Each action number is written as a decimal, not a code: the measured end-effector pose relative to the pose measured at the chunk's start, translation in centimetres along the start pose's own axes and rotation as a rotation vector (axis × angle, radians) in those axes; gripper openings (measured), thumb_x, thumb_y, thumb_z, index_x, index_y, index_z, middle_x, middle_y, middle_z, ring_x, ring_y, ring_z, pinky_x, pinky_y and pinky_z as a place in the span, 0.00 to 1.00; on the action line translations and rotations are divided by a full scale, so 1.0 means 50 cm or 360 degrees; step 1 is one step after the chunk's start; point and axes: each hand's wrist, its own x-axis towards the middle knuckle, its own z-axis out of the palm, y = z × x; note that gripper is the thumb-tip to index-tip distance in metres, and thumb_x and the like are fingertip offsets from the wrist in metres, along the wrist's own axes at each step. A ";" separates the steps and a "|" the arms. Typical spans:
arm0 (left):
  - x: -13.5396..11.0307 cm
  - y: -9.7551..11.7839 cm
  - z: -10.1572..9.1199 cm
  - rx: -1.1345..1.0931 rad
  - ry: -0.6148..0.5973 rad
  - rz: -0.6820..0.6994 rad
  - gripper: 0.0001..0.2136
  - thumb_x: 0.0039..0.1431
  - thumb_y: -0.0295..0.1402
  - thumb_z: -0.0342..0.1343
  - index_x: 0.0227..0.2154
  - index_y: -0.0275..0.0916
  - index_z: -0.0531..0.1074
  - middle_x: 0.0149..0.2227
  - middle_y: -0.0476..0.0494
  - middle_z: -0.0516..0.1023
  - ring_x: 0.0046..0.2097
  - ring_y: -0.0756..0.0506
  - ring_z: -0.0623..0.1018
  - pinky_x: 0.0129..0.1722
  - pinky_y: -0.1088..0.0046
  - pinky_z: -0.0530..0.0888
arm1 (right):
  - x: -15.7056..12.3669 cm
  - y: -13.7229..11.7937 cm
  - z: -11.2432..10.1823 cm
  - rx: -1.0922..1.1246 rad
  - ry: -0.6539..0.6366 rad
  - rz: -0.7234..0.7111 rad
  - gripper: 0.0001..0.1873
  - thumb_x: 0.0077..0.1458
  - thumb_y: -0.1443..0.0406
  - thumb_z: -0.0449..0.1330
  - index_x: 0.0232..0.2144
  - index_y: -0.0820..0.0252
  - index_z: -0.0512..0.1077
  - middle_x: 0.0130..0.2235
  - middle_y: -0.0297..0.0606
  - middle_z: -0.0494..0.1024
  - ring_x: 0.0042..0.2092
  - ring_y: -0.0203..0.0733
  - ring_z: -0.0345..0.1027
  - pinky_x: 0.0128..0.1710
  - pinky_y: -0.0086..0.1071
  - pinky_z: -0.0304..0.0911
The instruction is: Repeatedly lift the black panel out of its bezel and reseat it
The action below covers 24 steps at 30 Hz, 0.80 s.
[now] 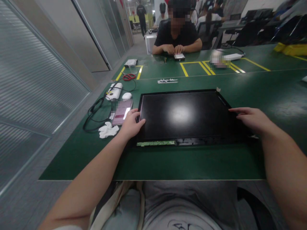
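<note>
The big black screen lies flat between your left hand and right hand; it could bend if one side lifts first. The left hand pinches its edge, thumb on top. The right hand is at the other edge; I can't tell if it squeezes.

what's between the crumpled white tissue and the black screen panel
In the head view, the left hand and wrist lie between the crumpled white tissue and the black screen panel, the hand at the panel's left edge.
</note>
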 end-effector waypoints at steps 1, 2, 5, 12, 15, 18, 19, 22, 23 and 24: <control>0.000 0.000 -0.001 0.0000 -0.0005 -0.0001 0.17 0.58 0.36 0.62 0.48 0.34 0.80 0.65 0.29 0.70 0.68 0.30 0.70 0.71 0.50 0.65 | -0.002 -0.002 -0.001 0.0004 0.0002 -0.0004 0.27 0.51 0.72 0.58 0.52 0.58 0.83 0.34 0.38 0.81 0.30 0.38 0.66 0.31 0.30 0.61; 0.000 -0.001 -0.001 0.0001 -0.0008 -0.0003 0.17 0.58 0.36 0.63 0.48 0.34 0.80 0.65 0.29 0.70 0.68 0.30 0.70 0.71 0.49 0.65 | -0.005 -0.004 -0.001 0.0012 0.0008 -0.0009 0.27 0.50 0.73 0.58 0.52 0.57 0.83 0.34 0.38 0.81 0.30 0.38 0.67 0.31 0.29 0.61; -0.001 0.000 0.000 -0.0015 0.0007 -0.0001 0.18 0.59 0.34 0.62 0.51 0.34 0.80 0.65 0.29 0.70 0.68 0.31 0.70 0.71 0.50 0.65 | -0.012 -0.010 -0.003 0.0017 0.0001 -0.0007 0.28 0.51 0.73 0.58 0.53 0.57 0.83 0.33 0.37 0.80 0.30 0.37 0.66 0.30 0.29 0.61; -0.016 0.016 -0.009 -0.0007 -0.0027 0.0139 0.28 0.60 0.43 0.64 0.61 0.38 0.74 0.67 0.30 0.67 0.70 0.30 0.68 0.71 0.46 0.64 | -0.017 -0.018 -0.001 0.0022 0.0003 -0.0001 0.30 0.50 0.74 0.57 0.54 0.59 0.83 0.33 0.38 0.80 0.29 0.37 0.66 0.29 0.28 0.60; -0.033 0.031 -0.029 0.0018 -0.0155 0.0312 0.33 0.57 0.49 0.68 0.63 0.41 0.74 0.72 0.29 0.61 0.73 0.27 0.63 0.71 0.44 0.63 | -0.015 -0.015 0.002 0.0025 0.0021 -0.0011 0.31 0.49 0.74 0.57 0.54 0.60 0.83 0.32 0.38 0.80 0.29 0.38 0.65 0.28 0.28 0.60; -0.046 0.042 -0.050 0.0064 -0.0305 0.0523 0.34 0.55 0.48 0.71 0.63 0.43 0.75 0.73 0.30 0.61 0.73 0.27 0.63 0.71 0.43 0.62 | -0.014 -0.010 0.002 0.0059 0.0002 -0.0007 0.31 0.48 0.74 0.57 0.54 0.60 0.82 0.32 0.39 0.80 0.28 0.38 0.65 0.27 0.28 0.59; -0.048 0.043 -0.056 0.0068 -0.0376 0.0586 0.34 0.54 0.48 0.71 0.63 0.45 0.75 0.73 0.31 0.62 0.73 0.28 0.64 0.71 0.43 0.62 | -0.013 -0.008 0.002 0.0072 0.0000 -0.0008 0.31 0.48 0.74 0.57 0.54 0.60 0.83 0.32 0.39 0.80 0.28 0.38 0.65 0.27 0.28 0.60; -0.046 0.041 -0.063 0.0023 -0.0578 0.0750 0.30 0.57 0.44 0.70 0.62 0.46 0.76 0.71 0.33 0.67 0.71 0.30 0.68 0.70 0.47 0.66 | -0.012 -0.005 0.000 0.0096 0.0003 -0.0041 0.31 0.46 0.73 0.58 0.52 0.60 0.83 0.30 0.38 0.80 0.28 0.38 0.66 0.27 0.28 0.61; -0.044 0.039 -0.064 -0.0001 -0.0619 0.0790 0.28 0.58 0.43 0.69 0.62 0.45 0.77 0.70 0.33 0.68 0.70 0.31 0.70 0.69 0.48 0.67 | -0.011 -0.004 0.000 0.0093 -0.0001 -0.0054 0.31 0.46 0.73 0.58 0.52 0.60 0.83 0.30 0.38 0.80 0.28 0.38 0.66 0.27 0.28 0.61; -0.043 0.038 -0.064 -0.0026 -0.0646 0.0823 0.27 0.59 0.42 0.69 0.61 0.45 0.78 0.70 0.33 0.70 0.69 0.32 0.71 0.69 0.49 0.68 | -0.009 -0.004 -0.001 0.0084 -0.0005 -0.0065 0.31 0.46 0.73 0.58 0.52 0.60 0.83 0.30 0.38 0.80 0.28 0.39 0.66 0.27 0.28 0.61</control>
